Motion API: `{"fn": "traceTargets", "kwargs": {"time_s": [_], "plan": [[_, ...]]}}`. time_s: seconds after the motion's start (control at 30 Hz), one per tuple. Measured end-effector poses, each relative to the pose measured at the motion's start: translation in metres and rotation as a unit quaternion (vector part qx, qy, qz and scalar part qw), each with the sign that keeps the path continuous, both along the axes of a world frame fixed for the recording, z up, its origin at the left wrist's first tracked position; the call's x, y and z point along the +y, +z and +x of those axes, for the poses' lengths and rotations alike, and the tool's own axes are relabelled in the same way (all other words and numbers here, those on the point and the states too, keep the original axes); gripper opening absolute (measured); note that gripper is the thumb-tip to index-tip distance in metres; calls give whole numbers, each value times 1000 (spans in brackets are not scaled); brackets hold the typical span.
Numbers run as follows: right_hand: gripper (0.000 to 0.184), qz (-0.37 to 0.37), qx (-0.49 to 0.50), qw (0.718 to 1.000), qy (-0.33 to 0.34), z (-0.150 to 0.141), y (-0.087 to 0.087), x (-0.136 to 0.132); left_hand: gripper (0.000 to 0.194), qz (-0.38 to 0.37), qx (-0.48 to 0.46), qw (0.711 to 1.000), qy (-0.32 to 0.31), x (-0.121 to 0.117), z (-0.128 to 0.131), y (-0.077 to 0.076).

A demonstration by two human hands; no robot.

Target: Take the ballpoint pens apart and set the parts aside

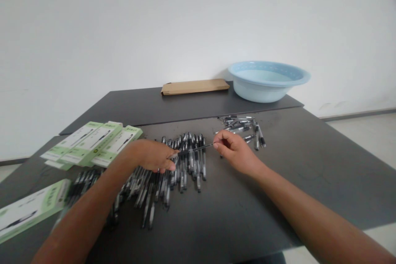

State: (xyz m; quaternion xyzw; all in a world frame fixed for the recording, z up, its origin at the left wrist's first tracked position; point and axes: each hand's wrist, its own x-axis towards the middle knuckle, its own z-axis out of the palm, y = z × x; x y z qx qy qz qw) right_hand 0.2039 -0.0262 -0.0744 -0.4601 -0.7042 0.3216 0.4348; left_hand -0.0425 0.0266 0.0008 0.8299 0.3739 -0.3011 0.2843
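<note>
Left hand (157, 156): a gel pen (184, 152) is grasped above the large pen pile (191, 163).
Right hand (233, 149): a slim refill (204, 147) is pinched, right of the pile.
Pen boxes (100, 138): laid left of the pile.
Blue basin (262, 91): set behind and right of the pile.

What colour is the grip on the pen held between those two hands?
Black; the pen grip shows best in the head view.

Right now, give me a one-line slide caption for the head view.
Left hand and right hand hold a pen between them above a dark table strewn with loose pens.
</note>
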Motion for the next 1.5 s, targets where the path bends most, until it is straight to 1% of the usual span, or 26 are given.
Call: {"fn": "traceTargets", "kwargs": {"time_s": [0.3,0.5,0.67,0.83,0.97,1.23,1.5], "plan": [[5,13,-9,1000,5,-2,0,-2,37,8,-5,1000,-9,-1,1,-2],[6,25,-13,999,18,-5,0,-4,32,14,6,1000,-8,-3,5,-2],[7,35,-26,999,17,-6,0,-5,31,28,15,999,-26,-5,9,0],[5,42,-36,998,20,-8,-3,-6,43,40,43,998,-37,-6,14,1],[6,44,-33,998,32,-9,-2,-8,43,41,57,997,-43,-7,16,1],[8,43,-37,997,43,-13,0,-10,55,59,50,995,-64,-8,16,-5],[7,38,-41,997,49,-13,-1,-11,54,67,63,994,-61,-9,18,-4]]}}
